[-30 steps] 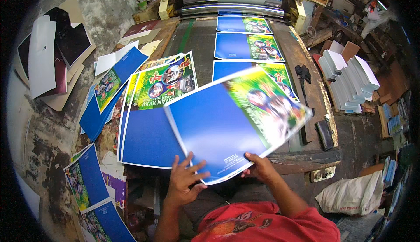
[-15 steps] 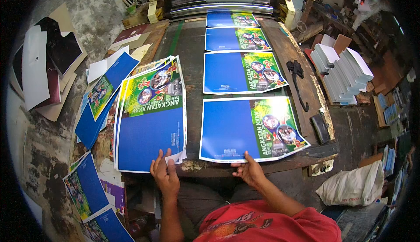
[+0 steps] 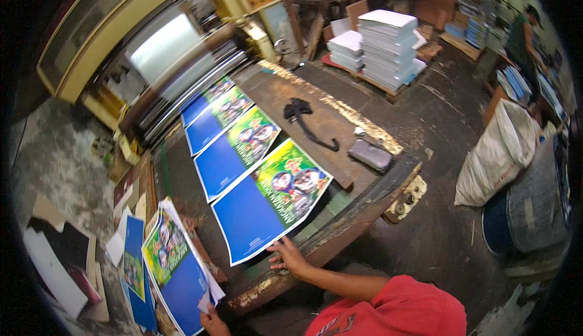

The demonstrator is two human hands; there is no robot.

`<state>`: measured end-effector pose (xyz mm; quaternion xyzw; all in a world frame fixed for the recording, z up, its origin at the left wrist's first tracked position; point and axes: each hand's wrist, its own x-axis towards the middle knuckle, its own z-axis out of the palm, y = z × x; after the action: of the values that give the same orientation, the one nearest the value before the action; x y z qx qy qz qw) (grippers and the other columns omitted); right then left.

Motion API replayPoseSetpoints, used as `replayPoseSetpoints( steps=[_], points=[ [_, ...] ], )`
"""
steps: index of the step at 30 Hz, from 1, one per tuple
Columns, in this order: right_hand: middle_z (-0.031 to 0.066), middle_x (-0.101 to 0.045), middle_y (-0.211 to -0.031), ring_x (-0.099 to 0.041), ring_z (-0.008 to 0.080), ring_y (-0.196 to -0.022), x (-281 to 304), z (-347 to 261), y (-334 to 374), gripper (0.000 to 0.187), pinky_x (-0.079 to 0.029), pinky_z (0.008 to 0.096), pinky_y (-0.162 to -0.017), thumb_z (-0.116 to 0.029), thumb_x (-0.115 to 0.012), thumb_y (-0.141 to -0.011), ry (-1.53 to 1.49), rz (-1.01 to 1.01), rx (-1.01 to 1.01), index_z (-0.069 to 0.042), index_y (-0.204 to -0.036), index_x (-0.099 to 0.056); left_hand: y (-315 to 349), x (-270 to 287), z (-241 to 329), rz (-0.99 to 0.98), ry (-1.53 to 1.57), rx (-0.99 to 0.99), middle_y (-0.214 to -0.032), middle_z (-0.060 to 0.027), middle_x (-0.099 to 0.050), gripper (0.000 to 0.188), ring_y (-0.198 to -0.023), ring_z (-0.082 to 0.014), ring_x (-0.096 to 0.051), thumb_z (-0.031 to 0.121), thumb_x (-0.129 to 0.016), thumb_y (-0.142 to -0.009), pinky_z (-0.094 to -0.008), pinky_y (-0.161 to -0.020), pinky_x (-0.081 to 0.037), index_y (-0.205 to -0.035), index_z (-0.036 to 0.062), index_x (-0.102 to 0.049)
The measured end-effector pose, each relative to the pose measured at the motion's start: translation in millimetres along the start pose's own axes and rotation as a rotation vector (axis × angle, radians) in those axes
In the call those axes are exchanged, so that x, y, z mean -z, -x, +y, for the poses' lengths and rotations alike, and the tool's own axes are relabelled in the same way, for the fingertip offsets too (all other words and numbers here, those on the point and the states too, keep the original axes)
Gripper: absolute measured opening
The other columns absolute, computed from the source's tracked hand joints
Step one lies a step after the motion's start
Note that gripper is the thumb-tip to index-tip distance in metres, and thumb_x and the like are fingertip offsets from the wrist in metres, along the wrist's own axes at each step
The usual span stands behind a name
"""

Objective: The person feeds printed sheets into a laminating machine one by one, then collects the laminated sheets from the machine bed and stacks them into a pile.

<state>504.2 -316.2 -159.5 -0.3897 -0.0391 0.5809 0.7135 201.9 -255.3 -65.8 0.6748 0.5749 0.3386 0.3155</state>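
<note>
A person in a red shirt works at a worn bench, the right hand loosely open with fingers spread and gripping nothing, its fingertips at the near edge of the closest printed sheet; that blue-and-green sheet, bordered in white, lies flat at the near end of a row of four, which runs up the bench to a shiny metal roller; to the left, the left hand, partly cut off by the lower rim, bends its fingers at the near corner of a stack of similar sheets, beside a white flap, though blur makes it impossible to tell whether it has hold of the paper; right of the row lie a black strap with a curved end and a dark grey pouch; beyond the bench stand tall piles of white paper, with a pale sack at right and another person farther back.
</note>
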Motion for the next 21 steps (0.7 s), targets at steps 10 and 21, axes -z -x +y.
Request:
replayPoseSetpoints(
  steps=[10,21],
  points=[
    [0.0103,-0.059,-0.117,-0.061,0.0175,-0.085,8.1,-47.6,32.8,0.062,-0.059,0.0349,-0.069,-0.046,-0.058,-0.092,0.227,-0.399,-0.106,-0.009,-0.139,-0.042,56.3,-15.8,98.9,-0.314,-0.27,-0.458,-0.116,-0.0141,-0.066,0.024,-0.122,-0.0319,-0.052,0.019,-0.061,-0.093,-0.0438,-0.108,-0.032,-0.111,0.0065,-0.071],
    [0.015,-0.065,-0.084,-0.05,0.013,-0.053,62.5,34.1,108.4,0.039,-0.056,0.0304,-0.05,-0.037,-0.049,-0.1,0.245,-0.147,-0.308,-0.001,-0.113,-0.051,16.0,0.6,60.0,-0.053,-0.611,-0.486,-0.153,-0.0196,-0.03,0.063,-0.143,-0.0417,-0.02,0.028,-0.064,-0.088,-0.0544,-0.115,-0.016,-0.141,0.0021,-0.041]
  ],
)
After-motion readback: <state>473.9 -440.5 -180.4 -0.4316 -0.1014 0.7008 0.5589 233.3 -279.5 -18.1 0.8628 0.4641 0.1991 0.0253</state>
